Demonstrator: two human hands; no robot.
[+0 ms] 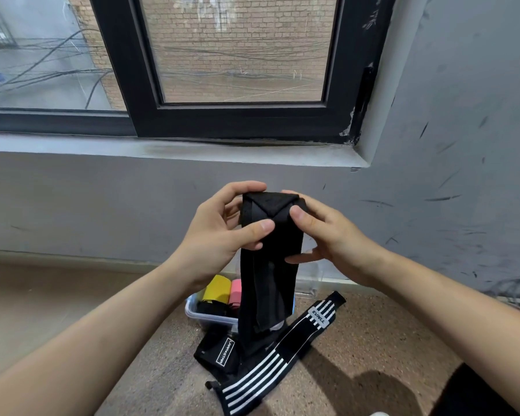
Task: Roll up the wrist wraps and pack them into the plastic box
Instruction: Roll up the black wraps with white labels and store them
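1. Holds black wrist wrap [270, 241] up above the plastic box [211, 321]. Grips its folded top end with left hand [222, 235], thumb on front, fingers curled behind. Pinches same end from the other side with right hand [327, 238]. Lets the tail hang down in front of the box's right part.
2. Reads as start of a roll: top corners folded in, no turns wound yet.
3. Calls next for tight, even turns down the tail, edges aligned, then securing the end against unwinding.
4. Leaves two unrolled on the floor just in front of the box: striped wrap [270, 364], labelled black wrap [219, 352].
5. Shows yellow roll [215, 288] and pink roll [236, 292] inside the box.
6. Behind the box: grey wall [102, 205], window [240, 55] above.
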